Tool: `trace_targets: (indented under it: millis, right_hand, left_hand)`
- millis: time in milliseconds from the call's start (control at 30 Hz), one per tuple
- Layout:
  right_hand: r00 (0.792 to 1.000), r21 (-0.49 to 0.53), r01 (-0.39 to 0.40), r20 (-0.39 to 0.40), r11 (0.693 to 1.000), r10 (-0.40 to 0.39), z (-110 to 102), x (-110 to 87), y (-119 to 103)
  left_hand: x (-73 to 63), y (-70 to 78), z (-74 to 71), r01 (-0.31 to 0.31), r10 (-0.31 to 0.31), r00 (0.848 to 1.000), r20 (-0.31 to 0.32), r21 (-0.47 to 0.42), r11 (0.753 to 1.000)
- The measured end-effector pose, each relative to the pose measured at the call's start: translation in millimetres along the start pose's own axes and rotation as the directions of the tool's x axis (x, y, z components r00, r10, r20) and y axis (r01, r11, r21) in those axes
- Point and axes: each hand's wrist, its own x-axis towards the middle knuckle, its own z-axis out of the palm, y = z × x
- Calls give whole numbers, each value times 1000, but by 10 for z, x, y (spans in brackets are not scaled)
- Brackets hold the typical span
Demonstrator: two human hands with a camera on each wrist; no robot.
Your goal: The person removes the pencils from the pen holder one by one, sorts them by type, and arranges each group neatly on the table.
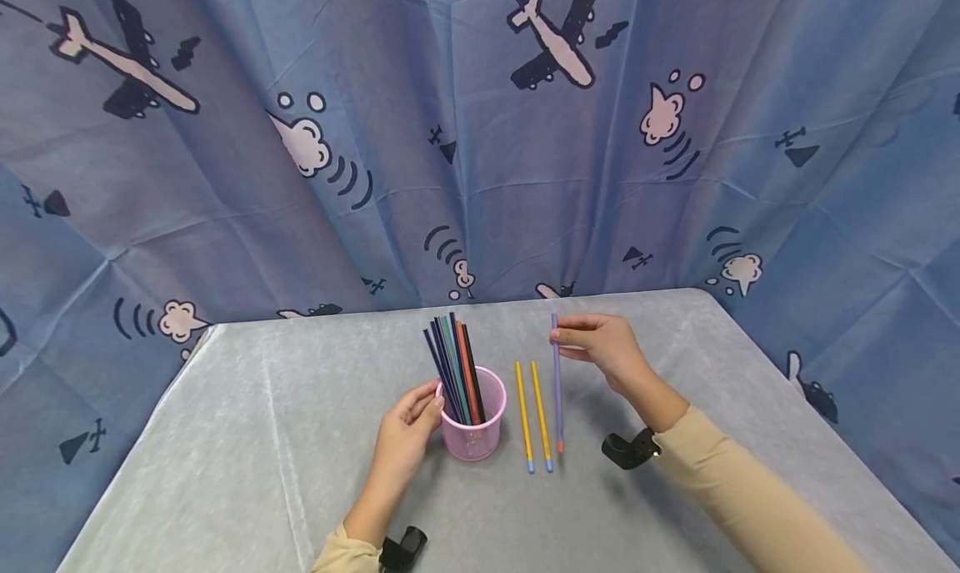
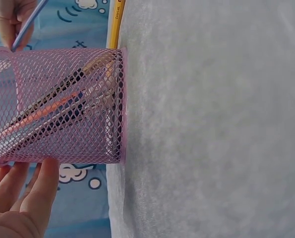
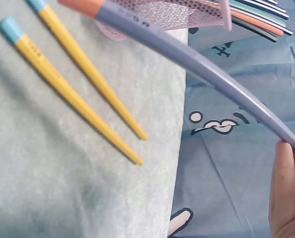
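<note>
A pink mesh pencil cup [image 1: 471,439] stands upright on the table, holding several dark, teal and orange pencils [image 1: 459,373]. At its left side my left hand [image 1: 405,427] grips the cup near the rim; in the left wrist view the fingertips [image 2: 47,171] meet the mesh. My right hand [image 1: 600,348] pinches a purple pencil [image 1: 557,381] near its upper end, its orange-red tip pointing down toward the table. Between cup and purple pencil, two yellow pencils [image 1: 524,414] with light blue ends lie side by side.
The table [image 1: 360,348] has a pale grey cover with a crease on the left. Behind it hangs a blue curtain [image 1: 450,181] printed with planes and clouds. A black wrist camera [image 1: 630,449] sits at the right wrist, another [image 1: 405,548] at the left.
</note>
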Motion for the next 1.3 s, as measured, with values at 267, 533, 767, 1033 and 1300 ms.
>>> trace_targets:
  millis: [267, 533, 767, 1033, 1300]
  right_hand:
    - [999, -16, -49, -8, 999, 49, -2, 51, 93]
    - [998, -15, -68, -14, 998, 68, -43, 95, 201]
    - [995, 8, -100, 0, 995, 100, -27, 156, 315]
    - [994, -2, -105, -3, 994, 105, 5, 206, 413]
    - [989, -19, -144, 10, 989, 145, 18, 245, 469]
  left_hand:
    - [1, 7, 6, -3, 3, 1000, 4, -5, 1000]
    - [-2, 10, 9, -14, 14, 1000, 13, -7, 1000]
    - [-5, 10, 6, -12, 13, 1000, 9, -6, 1000]
    - [-11, 19, 5, -10, 10, 1000, 7, -3, 1000]
    - [-5, 14, 2, -11, 11, 1000, 2, -4, 1000]
